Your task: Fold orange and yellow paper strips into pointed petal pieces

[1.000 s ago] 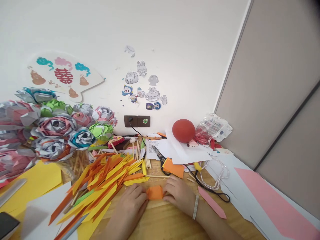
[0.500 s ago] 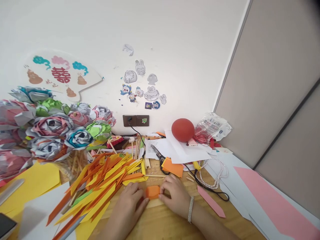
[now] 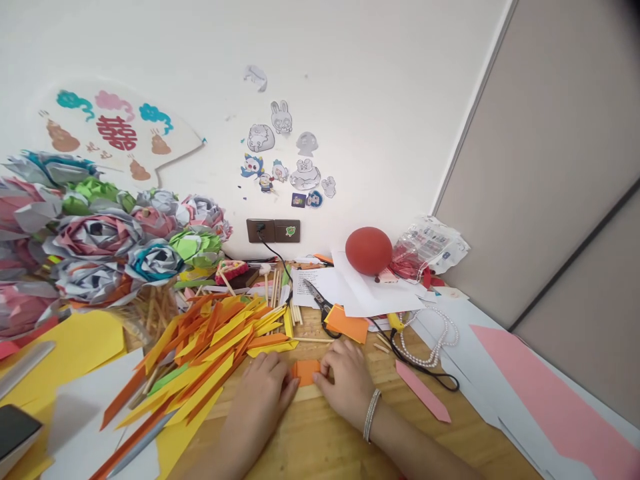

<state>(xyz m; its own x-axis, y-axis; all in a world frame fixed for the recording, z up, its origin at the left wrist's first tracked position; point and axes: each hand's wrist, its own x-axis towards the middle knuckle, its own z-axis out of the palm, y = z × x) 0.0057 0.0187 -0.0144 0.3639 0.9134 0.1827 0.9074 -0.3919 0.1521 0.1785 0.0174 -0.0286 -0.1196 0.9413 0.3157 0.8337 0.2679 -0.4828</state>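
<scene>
A small orange piece of paper (image 3: 307,373) lies at the table's front, between my two hands. My left hand (image 3: 267,383) is closed on its left end, thumb and fingers at the edge. At the right end, my right hand (image 3: 346,375) pinches the other edge; a silvery bracelet is on that wrist. A crease shows near the paper's left side. Just beyond my right hand are more orange paper pieces (image 3: 349,324) and black-handled scissors (image 3: 323,308). Left of my left hand is a heap of folded orange and yellow paper strips (image 3: 215,350).
Paper flowers (image 3: 103,240) crowd the left. A red balloon (image 3: 369,251) rests on white sheets (image 3: 360,297) at the back. To the right lie a pearl string (image 3: 434,360), a black cord (image 3: 445,381), a pink strip (image 3: 423,391) and large pink paper (image 3: 545,393).
The orange paper looks slightly taller and flatter between my hands, and my right fingers have shifted a little along its edge. The view has tilted slightly downward.
</scene>
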